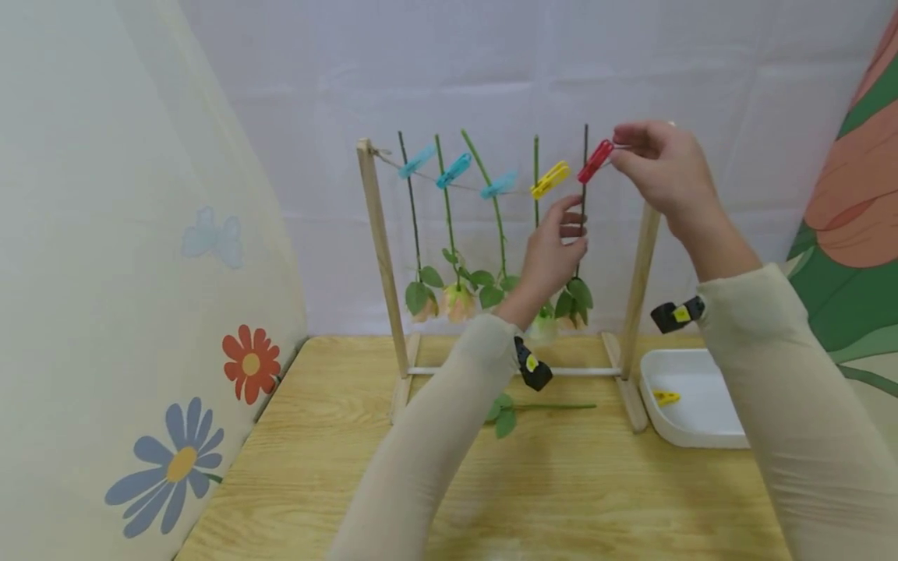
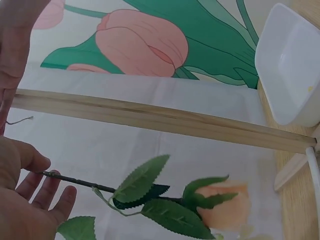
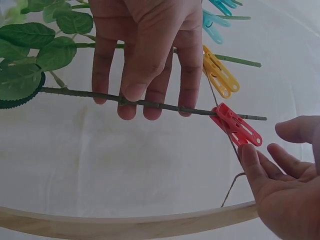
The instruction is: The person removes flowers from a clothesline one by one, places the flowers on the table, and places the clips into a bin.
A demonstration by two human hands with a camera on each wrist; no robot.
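My left hand (image 1: 550, 253) pinches the dark stem of an artificial rose (image 3: 170, 106), thumb in front and fingers behind. This rose hangs head down, and its peach bloom (image 2: 225, 207) shows in the left wrist view. A red clothespin (image 3: 236, 125) clips its stem to a thin string (image 3: 233, 145). Beside that clothespin is my right hand (image 1: 662, 167), thumb and fingers spread apart, one fingertip touching or nearly touching its end. Just left along the string, a yellow clothespin (image 1: 550, 180) holds another stem. Several blue clothespins (image 1: 454, 171) hold more upside-down roses (image 1: 458, 302).
The string runs between the posts of a wooden frame (image 1: 382, 257) on a wood-grain table (image 1: 316, 436). A green stem with leaves (image 1: 505, 417) lies in front, partly hidden by my left sleeve. At right sits a white tray (image 1: 691, 436) containing a yellow clothespin (image 1: 666, 398).
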